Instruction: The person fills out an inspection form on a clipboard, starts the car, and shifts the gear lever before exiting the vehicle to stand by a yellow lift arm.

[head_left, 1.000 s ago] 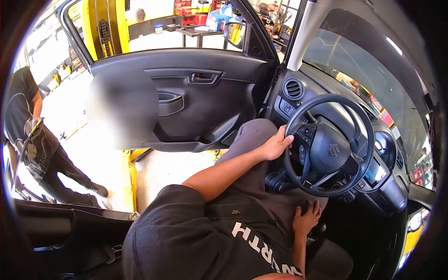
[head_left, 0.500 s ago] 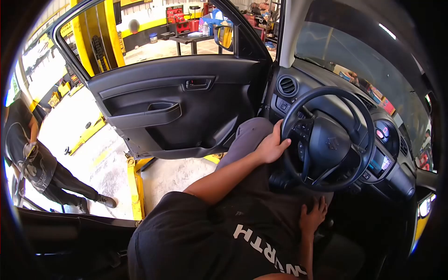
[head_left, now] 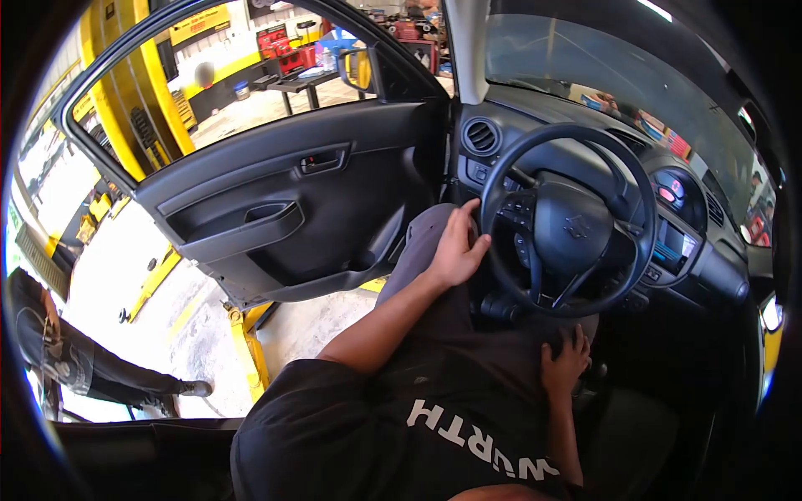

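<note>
My left hand [head_left: 458,252] is beside the left side of the black steering wheel [head_left: 571,221], above my left thigh. Its fingers are stretched out and its thumb stands apart, the tip right at the rim. My right hand [head_left: 566,363] lies on my right thigh with its fingers spread and nothing in it. Just beyond that hand is the dark knob of a lever [head_left: 600,368], partly in shadow. Behind the wheel the instrument cluster [head_left: 675,194] has red lights on, and a screen [head_left: 675,244] glows on the dashboard.
The driver's door [head_left: 284,196] stands wide open on my left, its side mirror [head_left: 357,69] beyond. Outside are a yellow lift post [head_left: 125,83], a yellow lift arm [head_left: 247,351] low by the door, and a standing person [head_left: 58,342]. A workbench [head_left: 305,82] holds tools farther back.
My left hand has come off the wheel rim and its fingers have straightened beside it. My right hand stays on my thigh. The view has turned slightly, and the person outside appears lower.
</note>
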{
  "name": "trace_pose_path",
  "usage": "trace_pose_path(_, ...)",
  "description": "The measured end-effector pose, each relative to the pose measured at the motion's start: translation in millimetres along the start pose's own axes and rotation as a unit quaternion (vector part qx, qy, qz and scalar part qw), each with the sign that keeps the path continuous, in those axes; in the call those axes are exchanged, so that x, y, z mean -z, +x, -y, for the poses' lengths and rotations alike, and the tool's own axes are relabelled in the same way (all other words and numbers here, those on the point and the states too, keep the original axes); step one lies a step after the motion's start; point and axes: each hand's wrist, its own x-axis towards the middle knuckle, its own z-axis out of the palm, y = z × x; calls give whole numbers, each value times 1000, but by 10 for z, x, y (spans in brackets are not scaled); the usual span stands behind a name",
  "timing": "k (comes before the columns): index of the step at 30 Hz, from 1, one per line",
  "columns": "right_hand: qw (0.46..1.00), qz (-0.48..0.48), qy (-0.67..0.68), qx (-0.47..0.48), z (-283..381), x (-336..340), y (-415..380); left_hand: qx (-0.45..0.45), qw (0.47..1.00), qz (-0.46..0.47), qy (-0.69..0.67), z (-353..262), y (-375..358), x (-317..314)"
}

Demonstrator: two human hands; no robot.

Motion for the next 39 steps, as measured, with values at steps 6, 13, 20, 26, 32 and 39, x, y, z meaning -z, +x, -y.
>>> trace_pose_path(6,999,1,30,22,-140,9,-19,-113,985,-101,81,-157,143,-178)
trace_pose_path(13,998,-26,48,14,-144,50,-32,-80,997,10,17,12,101,-249)
trace_pose_path(20,998,-25,65,-2,-116,59,-28,-32,998,37,38,41,101,-161)
trace_pose_path(26,998,-26,64,5,-138,54,-53,23,998,53,-10,5,70,-157)
trace_pose_path(32,998,-22,65,10,-103,41,-61,-25,999,39,-12,143,83,-160)
trace_pose_path(39,999,-16,47,8,-77,36,-57,16,996,78,39,63,102,-74)
